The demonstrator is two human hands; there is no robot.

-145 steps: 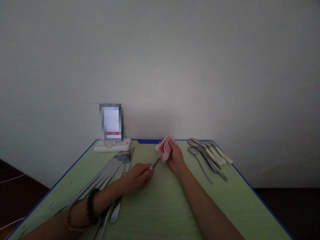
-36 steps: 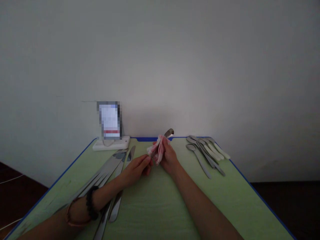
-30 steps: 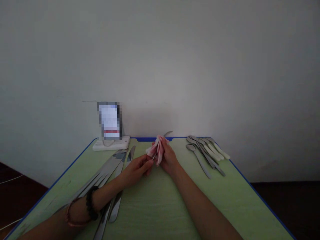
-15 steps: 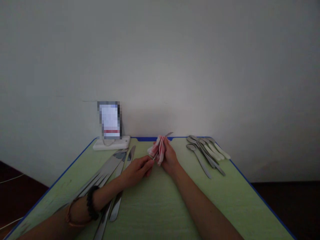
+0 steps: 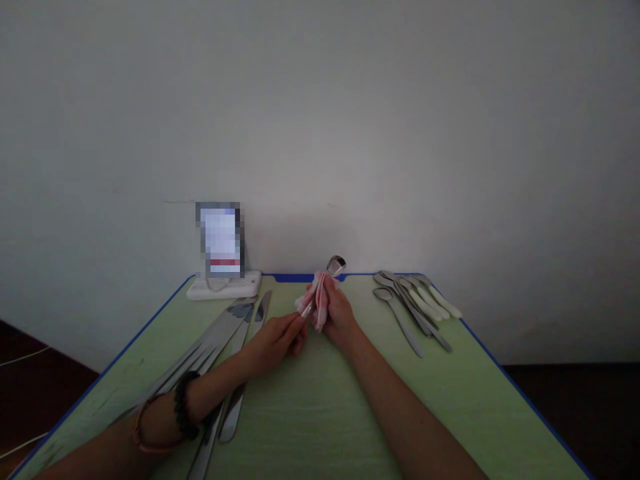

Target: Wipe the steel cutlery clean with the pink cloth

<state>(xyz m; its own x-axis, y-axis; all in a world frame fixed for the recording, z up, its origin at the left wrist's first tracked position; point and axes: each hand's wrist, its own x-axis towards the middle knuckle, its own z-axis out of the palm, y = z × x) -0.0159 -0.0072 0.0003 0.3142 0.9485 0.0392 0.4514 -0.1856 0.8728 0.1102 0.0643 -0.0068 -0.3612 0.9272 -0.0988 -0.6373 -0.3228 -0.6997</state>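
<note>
Over the middle of the table, my left hand (image 5: 280,340) is closed on the handle end of a metal spoon (image 5: 337,265). The spoon slants up and away to the right, its shiny bowl pointing toward the wall. A pink and white cloth (image 5: 318,301) is wrapped around the spoon's handle, hiding part of it. My right hand (image 5: 340,312) grips this cloth around the handle, just below the bowl. The fingers of the right hand are partly hidden behind the cloth.
Several table knives (image 5: 235,413) lie at the left, partly under my left forearm. Several spoons (image 5: 400,323), some with white handles, lie at the right. A blurred phone (image 5: 221,240) stands on a white base (image 5: 223,288) near the wall. The green table (image 5: 320,413) has a blue edge.
The spoon has turned about its length, so its bowl, seen edge-on before, now shows its broad face. Both hands keep nearly the same places.
</note>
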